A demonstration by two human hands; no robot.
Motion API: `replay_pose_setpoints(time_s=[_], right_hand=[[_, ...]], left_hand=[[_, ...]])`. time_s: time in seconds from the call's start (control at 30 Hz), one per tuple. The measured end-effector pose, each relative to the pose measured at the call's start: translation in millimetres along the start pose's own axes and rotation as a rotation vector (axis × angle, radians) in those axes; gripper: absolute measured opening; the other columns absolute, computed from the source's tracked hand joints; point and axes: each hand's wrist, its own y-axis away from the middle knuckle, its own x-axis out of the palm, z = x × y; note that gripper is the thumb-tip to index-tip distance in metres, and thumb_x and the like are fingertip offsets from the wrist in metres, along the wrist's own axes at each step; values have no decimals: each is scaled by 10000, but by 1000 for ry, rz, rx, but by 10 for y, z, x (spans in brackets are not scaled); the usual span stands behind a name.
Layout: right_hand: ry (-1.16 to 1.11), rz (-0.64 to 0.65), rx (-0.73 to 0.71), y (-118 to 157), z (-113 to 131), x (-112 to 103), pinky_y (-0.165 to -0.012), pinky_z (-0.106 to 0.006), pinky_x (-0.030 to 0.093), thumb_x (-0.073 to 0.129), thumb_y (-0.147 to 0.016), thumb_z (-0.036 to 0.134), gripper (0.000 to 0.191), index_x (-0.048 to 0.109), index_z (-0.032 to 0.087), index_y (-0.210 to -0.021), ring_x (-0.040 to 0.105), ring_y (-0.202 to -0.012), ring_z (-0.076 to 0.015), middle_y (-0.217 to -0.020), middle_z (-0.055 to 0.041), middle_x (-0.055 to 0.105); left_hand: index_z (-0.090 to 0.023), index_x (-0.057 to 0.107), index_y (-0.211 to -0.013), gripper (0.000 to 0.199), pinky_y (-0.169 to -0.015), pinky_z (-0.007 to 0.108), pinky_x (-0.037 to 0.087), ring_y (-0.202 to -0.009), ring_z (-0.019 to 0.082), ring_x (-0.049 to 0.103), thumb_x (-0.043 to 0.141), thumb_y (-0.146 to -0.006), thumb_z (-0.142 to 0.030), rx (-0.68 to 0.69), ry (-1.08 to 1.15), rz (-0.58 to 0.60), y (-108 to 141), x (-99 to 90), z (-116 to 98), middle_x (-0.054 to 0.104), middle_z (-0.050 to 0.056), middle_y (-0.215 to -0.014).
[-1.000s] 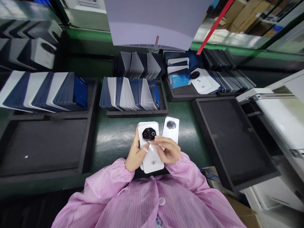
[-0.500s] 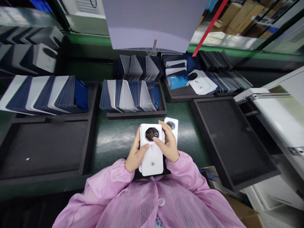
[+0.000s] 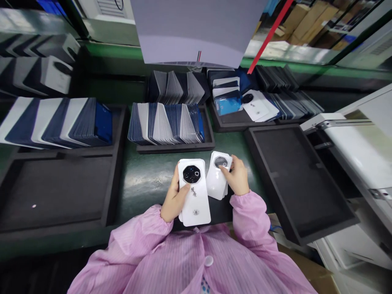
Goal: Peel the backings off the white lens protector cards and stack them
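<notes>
My left hand [image 3: 174,203] is closed around the left edge of a small stack of white phone back covers [image 3: 200,206], its thumb lying on the front one. That cover has a black octagonal camera window, dark lettering and a small round emblem. To the right, my right hand [image 3: 240,178] pinches the top right corner of another white phone back cover [image 3: 216,183], thumb over its dark camera window and fingers partly hidden behind. More covers show beneath this one, slightly fanned over the green table [image 3: 143,179].
A black tray of fanned white and blue covers [image 3: 171,148] stands ahead; others fill the left tray [image 3: 118,122]. Loose covers and blue pieces lie in a tray [image 3: 228,123] behind to the right. A shallow black tray [image 3: 297,179] slants beside a white machine [image 3: 355,143].
My right hand has left the left-hand stack and moved right, onto the other white covers. Those covers now sit tilted and fanned. The left hand keeps its hold.
</notes>
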Motion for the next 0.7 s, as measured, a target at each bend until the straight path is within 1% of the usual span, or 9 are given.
replay_pose_setpoints(time_s=[0.07,0.13,0.17,0.23,0.33,0.43,0.53,0.63,0.7], right_hand=[[191,-75,-96,40,128,11,-969,-605,416,734,-701,349,528,573,141,-1159,519,-1138,-356,-1170,-187,567],[172,-111,-210,97,351,-2,-976,-553,430,685,-773,345,378,602,170,-1098,498,-1162,-324,-1189,-167,547],[105,-79,-264,129,480,-9,-960,-508,455,658,-808,337,291,614,191,-1056,518,-1136,-292,-1165,-142,560],[-20,51,-351,185,726,-3,-941,-455,475,654,-826,327,182,626,221,-970,544,-1096,-253,-1129,-99,582],[-49,175,-391,223,961,58,-972,-487,440,705,-787,321,168,625,221,-897,515,-1126,-271,-1156,-91,582],[-65,202,-348,207,1016,131,-983,-530,413,735,-761,319,175,622,209,-837,498,-1138,-295,-1162,-103,582],[-107,224,-335,200,1007,170,-1004,-548,392,715,-778,279,116,621,211,-770,503,-1153,-291,-1173,-91,585],[-118,163,-416,245,1002,195,-1027,-553,384,672,-803,235,95,614,215,-730,448,-1259,-303,-1213,-86,581],[-145,119,-541,292,989,214,-1031,-553,394,659,-809,210,80,614,221,-743,456,-1285,-301,-1171,-83,623]], left_hand=[[-279,217,-1512,698,-1162,317,269,-1436,217,302,543,-898,-347,5,-5,2,-1,7,-6,313,31,-1570],[-286,204,-1514,708,-1165,324,264,-1441,219,292,545,-899,-363,7,-17,9,2,18,-12,293,34,-1578],[-288,199,-1514,711,-1166,327,262,-1443,219,286,545,-899,-368,11,-26,14,5,23,-14,284,36,-1582],[-283,193,-1516,720,-1160,339,277,-1441,229,291,548,-897,-383,14,-35,23,13,32,-14,267,47,-1588],[-277,158,-1522,754,-1138,366,322,-1421,253,332,553,-892,-403,1,-29,29,25,42,-17,253,67,-1591],[-275,122,-1528,769,-1143,376,313,-1419,251,336,546,-898,-398,8,-45,17,31,52,-28,297,77,-1573],[-267,127,-1528,761,-1162,378,275,-1433,243,308,541,-901,-392,24,-62,12,27,56,-35,321,79,-1562],[-264,139,-1526,764,-1147,370,305,-1411,246,353,549,-894,-398,14,-51,-1,16,47,-32,303,84,-1570],[-266,141,-1525,760,-1130,367,335,-1386,243,396,546,-895,-398,11,-39,-12,8,37,-34,334,86,-1555]])
